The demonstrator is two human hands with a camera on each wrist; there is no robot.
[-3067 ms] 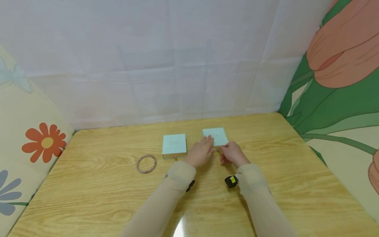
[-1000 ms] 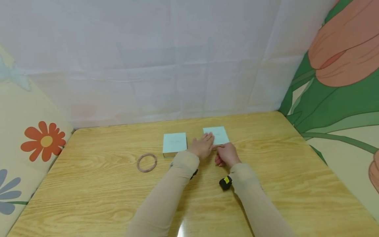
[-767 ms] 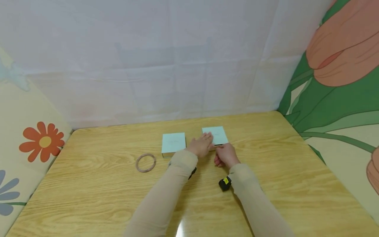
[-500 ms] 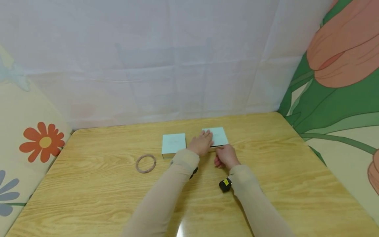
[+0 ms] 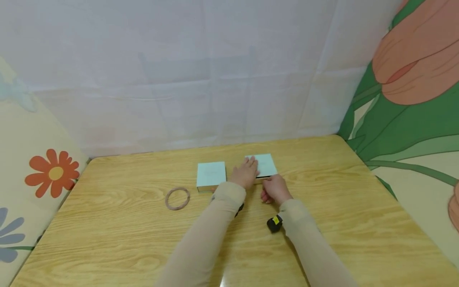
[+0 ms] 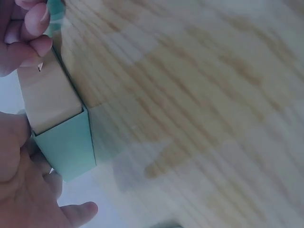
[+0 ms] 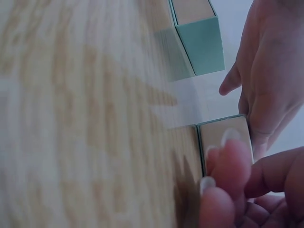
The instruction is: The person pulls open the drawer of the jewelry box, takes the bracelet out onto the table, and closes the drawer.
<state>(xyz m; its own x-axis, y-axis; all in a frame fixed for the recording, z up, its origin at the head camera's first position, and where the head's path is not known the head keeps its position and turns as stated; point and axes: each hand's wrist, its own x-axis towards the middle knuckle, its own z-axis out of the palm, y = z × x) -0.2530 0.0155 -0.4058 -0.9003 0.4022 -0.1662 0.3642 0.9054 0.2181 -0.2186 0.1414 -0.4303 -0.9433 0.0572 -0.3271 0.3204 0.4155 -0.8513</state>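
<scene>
Two pale mint-green drawer boxes lie on the table. On the lid of the right drawer box (image 5: 266, 164), my left hand (image 5: 245, 173) rests with its fingers extended. My right hand (image 5: 275, 189) is at the front of this box, fingers curled, pinching a small pull tab at the drawer's front, mostly hidden by the fingers. Along the lid's front edge a thin dark gap shows above the beige drawer front (image 6: 50, 97), so the drawer stands slightly out. The left drawer box (image 5: 211, 174) is closed and untouched, just left of my left hand.
A pinkish-brown ring, like a bangle (image 5: 177, 198), lies left of the left drawer box. The wooden table (image 5: 125, 239) meets a white cloth backdrop (image 5: 179, 99) behind. A black wrist camera (image 5: 274, 224) hangs under the right wrist.
The right box's drawer has slid slightly toward me, and a dark gap has appeared under the lid's front edge. My right hand has shifted slightly left and nearer; the left hand stays on the lid.
</scene>
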